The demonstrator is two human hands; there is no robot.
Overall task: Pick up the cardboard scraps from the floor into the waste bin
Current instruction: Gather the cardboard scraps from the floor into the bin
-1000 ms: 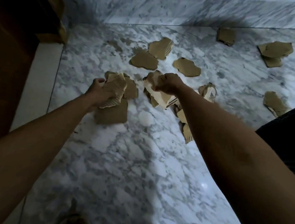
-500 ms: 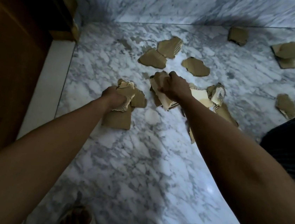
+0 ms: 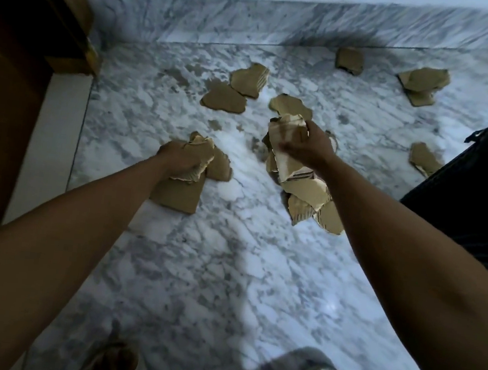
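Left hand (image 3: 178, 159): fingers curled round a wad of scraps (image 3: 197, 156), low on the floor (image 3: 226, 274).
Right hand (image 3: 307, 149): fingers gripping a bunch of scraps (image 3: 288, 156), raised.
Waste bin (image 3: 479, 193): dark rim just right of the right hand, so the nearer hand.
Loose scraps (image 3: 289, 106): beyond both hands, left of the bin.
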